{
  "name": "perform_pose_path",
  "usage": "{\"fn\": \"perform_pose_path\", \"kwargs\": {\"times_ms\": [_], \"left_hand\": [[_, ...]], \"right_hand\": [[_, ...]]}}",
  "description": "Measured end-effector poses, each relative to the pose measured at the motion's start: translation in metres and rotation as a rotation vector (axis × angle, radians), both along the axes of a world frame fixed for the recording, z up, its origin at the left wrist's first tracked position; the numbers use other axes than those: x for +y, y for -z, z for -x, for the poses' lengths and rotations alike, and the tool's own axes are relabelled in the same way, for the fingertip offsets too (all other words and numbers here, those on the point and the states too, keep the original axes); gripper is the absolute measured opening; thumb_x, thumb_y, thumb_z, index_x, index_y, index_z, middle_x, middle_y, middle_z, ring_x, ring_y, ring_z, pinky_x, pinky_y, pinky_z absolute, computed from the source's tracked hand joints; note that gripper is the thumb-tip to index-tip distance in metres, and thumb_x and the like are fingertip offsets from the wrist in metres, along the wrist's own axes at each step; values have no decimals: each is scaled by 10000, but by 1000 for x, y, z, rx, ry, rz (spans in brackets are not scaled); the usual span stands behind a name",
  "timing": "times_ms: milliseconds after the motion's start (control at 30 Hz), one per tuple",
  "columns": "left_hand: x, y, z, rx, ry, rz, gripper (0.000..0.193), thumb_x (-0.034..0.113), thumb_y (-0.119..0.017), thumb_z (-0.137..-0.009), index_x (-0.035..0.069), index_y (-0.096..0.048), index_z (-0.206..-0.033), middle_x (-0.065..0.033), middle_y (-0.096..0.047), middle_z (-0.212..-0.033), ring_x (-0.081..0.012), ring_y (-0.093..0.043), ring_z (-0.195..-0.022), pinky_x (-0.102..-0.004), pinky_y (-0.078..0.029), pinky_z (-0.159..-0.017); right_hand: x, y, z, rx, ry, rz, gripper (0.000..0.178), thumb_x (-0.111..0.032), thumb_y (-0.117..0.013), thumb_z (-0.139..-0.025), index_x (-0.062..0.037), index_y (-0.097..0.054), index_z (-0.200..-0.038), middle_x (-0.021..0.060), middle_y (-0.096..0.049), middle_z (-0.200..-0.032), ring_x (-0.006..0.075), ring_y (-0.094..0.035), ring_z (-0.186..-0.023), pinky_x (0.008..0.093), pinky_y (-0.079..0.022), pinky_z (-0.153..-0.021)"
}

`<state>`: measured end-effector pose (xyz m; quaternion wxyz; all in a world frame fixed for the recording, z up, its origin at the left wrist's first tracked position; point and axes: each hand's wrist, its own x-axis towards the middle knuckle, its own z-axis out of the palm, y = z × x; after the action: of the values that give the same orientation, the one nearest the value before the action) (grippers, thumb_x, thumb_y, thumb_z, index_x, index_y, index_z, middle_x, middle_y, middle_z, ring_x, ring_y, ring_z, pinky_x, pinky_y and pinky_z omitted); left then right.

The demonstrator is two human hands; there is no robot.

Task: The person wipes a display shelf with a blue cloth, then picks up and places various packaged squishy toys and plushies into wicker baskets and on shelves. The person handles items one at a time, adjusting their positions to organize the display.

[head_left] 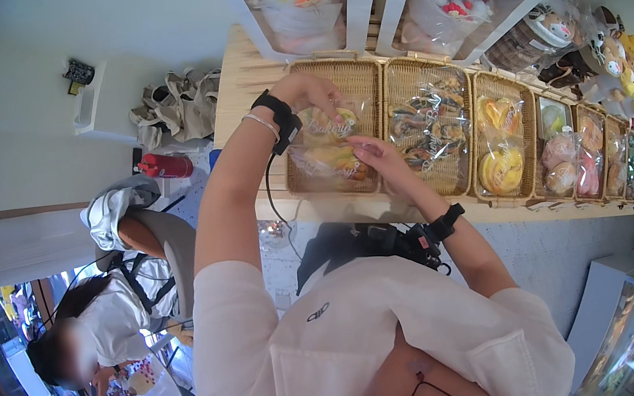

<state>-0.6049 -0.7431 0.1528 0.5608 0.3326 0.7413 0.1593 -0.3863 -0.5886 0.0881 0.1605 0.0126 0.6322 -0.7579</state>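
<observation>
Over the leftmost wicker basket (375,180), a clear bag with a yellowish bread (319,122) is between my hands. My left hand (305,89) reaches down on it from the far side, fingers curled onto the bag's upper right part. From the near right, my right hand (382,158) has its thumb and finger together at the bag's lower right edge. Just below lies another bagged bread (332,163), golden yellow, inside the same basket. Part of the upper bag is hidden under my left fingers.
To the right, more baskets stand in a row on the wooden table (230,87): bagged dark-striped pastries (429,125), yellow breads (502,167) and round buns (561,165). White window boxes (364,1) stand behind. A person (114,316) sits at the left, near a red cylinder (166,166).
</observation>
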Motion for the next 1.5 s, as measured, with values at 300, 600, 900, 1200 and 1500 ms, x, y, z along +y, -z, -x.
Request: {"fn": "perform_pose_path", "kwargs": {"times_ms": [300,600,900,1200,1500], "left_hand": [[16,31,16,70,-90,-187,430,417,-632,-852,49,-633,-1074,-34,-640,-945,-126,-560,-823,-270,-464,-719],[-40,39,-15,364,-357,-374,420,332,-540,-923,39,-555,-1223,-119,-622,-1126,-211,-583,-1037,-314,-454,-882],[-43,45,-49,870,-179,-404,507,426,-617,-820,79,-567,-1185,-176,-611,-1038,-343,-573,-981,-409,-457,-839],[-40,61,-31,757,-236,-497,610,459,-701,-747,31,-585,-1166,-205,-614,-1030,-359,-575,-982,-409,-458,-852],[-39,60,-23,750,-328,-680,447,302,-658,-815,31,-578,-1161,-187,-587,-1132,-322,-570,-1030,-382,-443,-893]], "right_hand": [[-12,-3,13,-43,157,-41,253,-194,-558,-935,-34,-530,-1130,17,-570,-1034,99,-511,-992,240,-411,-867],[-14,18,15,97,267,-230,213,-140,-609,-899,-36,-508,-1054,16,-574,-889,93,-531,-822,238,-446,-738],[-19,13,7,96,339,-176,240,-124,-638,-872,-30,-504,-1047,53,-608,-889,112,-566,-830,255,-468,-732],[-24,17,2,144,429,-162,343,-74,-608,-871,-40,-445,-1172,62,-615,-915,126,-577,-845,264,-469,-744],[25,-22,-38,246,365,-478,483,-45,-561,-815,-76,-479,-1290,136,-621,-1098,220,-625,-923,316,-493,-820]]}}
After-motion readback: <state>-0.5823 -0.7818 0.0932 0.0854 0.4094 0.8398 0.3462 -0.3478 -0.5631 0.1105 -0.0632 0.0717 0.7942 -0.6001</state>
